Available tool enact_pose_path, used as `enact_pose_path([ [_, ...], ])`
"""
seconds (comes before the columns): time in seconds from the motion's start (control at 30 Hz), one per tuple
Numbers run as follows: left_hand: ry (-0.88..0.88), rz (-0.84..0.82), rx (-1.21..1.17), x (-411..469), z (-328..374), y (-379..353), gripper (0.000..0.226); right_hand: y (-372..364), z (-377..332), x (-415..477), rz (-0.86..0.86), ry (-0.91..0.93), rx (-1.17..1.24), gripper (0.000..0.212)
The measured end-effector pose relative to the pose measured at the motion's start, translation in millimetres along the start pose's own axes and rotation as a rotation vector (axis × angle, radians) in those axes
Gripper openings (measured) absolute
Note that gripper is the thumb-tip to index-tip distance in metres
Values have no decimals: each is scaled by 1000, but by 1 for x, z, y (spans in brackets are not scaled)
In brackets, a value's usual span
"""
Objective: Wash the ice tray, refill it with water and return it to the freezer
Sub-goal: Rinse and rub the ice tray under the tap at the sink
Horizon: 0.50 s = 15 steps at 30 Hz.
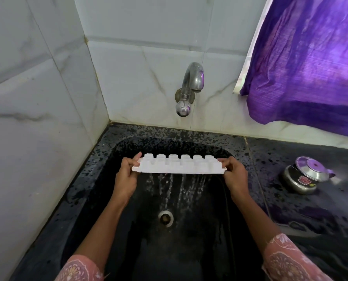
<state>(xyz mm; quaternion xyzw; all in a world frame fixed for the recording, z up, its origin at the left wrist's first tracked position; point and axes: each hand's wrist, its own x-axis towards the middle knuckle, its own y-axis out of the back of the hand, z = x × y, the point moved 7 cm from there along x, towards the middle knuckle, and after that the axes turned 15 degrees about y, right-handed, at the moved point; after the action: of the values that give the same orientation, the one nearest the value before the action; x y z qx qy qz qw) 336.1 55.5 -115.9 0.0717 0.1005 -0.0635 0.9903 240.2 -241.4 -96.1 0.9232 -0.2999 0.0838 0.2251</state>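
White ice tray (pixel 179 167) inverted, seemingly draining

The ice tray (pixel 179 166) is moulded in white matt plastic. The tap (pixel 191 84) and the pot (pixel 303 177) are finished in shiny metal. The sink (pixel 90 169) is cut from glossy black speckled stone. The wall (pixel 37 88) is clad in smooth marbled tile. The curtain (pixel 311 67) is sheeny cloth.

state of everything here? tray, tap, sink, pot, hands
ice tray, upside down over the sink, water streaming out
tap, no stream seen running from it
sink, wet, drain unplugged
steel pot, lid on, upright
left hand, grips tray's left end
right hand, grips tray's right end
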Motion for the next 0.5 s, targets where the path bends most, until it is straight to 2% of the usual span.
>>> enact_pose_path([
  [0.17,-155,-2,-64,-12,28,2,36,16,-31,7,27,242,-109,40],
  [0.33,-348,90,-46,-39,45,11,55,39,-66,1,163,575,-59,23],
  [0.43,-253,50,29,-40,20,3,38,26,-41,-10,9,455,-146,34],
  [0.5,-223,89,30,-42,7,7,37,26,-27,-19,0,402,-178,34],
])
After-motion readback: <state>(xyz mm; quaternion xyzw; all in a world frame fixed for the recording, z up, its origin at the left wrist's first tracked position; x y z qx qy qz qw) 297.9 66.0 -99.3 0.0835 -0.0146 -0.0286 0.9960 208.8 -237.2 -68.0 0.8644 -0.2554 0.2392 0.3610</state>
